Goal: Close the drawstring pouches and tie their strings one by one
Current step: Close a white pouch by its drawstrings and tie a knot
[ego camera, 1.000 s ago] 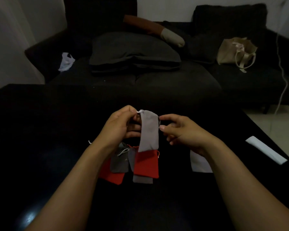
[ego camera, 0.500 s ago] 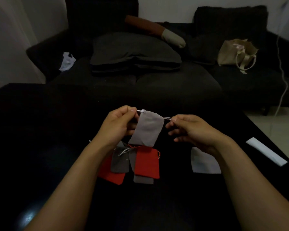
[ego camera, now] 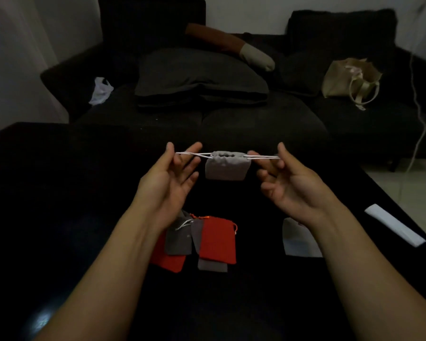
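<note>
Hands spread since earlier | grey felt pouch [ego camera: 228, 167] mouth puckered | left hand [ego camera: 169, 178], right hand [ego camera: 289, 185] grasping taut white strings [ego camera: 263, 157]

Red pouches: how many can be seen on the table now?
2. One red pouch lies on top of the pile under the left forearm; another red pouch shows at the pile's lower left, partly covered by a grey pouch. More may be hidden.

My left hand [ego camera: 169, 179] and right hand [ego camera: 289, 185] are bare, no rings, watch or gloves, and both forearms are uncovered with no sleeve showing.
</note>
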Action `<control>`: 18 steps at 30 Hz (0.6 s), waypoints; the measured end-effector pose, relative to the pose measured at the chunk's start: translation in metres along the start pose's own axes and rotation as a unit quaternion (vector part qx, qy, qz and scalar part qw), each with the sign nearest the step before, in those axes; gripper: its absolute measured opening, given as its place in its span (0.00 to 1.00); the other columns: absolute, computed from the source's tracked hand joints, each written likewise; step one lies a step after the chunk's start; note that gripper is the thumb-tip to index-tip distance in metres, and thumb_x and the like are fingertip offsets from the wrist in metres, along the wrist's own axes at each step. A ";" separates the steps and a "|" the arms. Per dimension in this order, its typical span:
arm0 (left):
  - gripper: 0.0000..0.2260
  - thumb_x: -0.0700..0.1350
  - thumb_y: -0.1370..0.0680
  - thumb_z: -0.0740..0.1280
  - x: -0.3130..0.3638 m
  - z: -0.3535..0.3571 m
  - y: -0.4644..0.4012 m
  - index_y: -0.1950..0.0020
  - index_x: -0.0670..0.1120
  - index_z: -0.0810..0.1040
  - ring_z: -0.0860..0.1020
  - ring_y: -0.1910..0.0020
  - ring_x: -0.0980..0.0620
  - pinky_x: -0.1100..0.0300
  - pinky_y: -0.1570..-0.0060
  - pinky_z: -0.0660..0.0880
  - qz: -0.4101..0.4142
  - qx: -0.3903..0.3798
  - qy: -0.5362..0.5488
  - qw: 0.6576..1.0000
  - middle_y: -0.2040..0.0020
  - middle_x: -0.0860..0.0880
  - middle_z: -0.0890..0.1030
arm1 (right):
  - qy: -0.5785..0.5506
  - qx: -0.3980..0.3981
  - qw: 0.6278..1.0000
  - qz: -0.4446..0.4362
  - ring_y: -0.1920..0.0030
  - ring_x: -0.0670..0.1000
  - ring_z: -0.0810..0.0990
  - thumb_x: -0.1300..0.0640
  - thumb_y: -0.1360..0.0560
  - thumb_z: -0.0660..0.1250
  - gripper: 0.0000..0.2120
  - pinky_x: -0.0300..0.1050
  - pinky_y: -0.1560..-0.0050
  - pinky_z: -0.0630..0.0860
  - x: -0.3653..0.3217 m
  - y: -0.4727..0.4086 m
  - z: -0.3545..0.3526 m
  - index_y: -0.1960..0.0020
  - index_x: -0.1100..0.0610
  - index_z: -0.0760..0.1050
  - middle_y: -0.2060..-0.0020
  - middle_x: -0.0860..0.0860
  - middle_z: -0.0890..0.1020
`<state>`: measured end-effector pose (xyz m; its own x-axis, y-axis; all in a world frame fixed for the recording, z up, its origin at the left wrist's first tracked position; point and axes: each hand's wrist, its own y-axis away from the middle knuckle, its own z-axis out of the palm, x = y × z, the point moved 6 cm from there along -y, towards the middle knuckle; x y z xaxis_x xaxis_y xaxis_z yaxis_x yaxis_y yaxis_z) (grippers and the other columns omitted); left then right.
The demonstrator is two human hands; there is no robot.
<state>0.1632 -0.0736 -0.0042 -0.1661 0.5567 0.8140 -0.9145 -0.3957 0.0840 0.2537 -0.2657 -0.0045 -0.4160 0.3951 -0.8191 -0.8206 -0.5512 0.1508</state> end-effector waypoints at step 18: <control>0.18 0.54 0.17 0.57 0.003 -0.010 -0.008 0.65 0.50 0.67 0.62 0.78 0.59 0.69 0.76 0.63 0.020 0.036 0.055 0.998 0.74 0.55 0.65 | -0.008 -0.020 1.000 -0.018 0.76 0.43 0.57 0.47 0.19 0.59 0.20 0.35 0.74 0.49 -0.004 -0.003 0.003 0.67 0.53 0.65 0.74 0.47 0.61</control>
<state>0.1664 -0.0615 -0.0079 -0.2449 0.6144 0.7500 -0.8783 -0.4682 0.0967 0.2563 -0.2630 -0.0001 -0.3931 0.4270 -0.8143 -0.8190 -0.5651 0.0991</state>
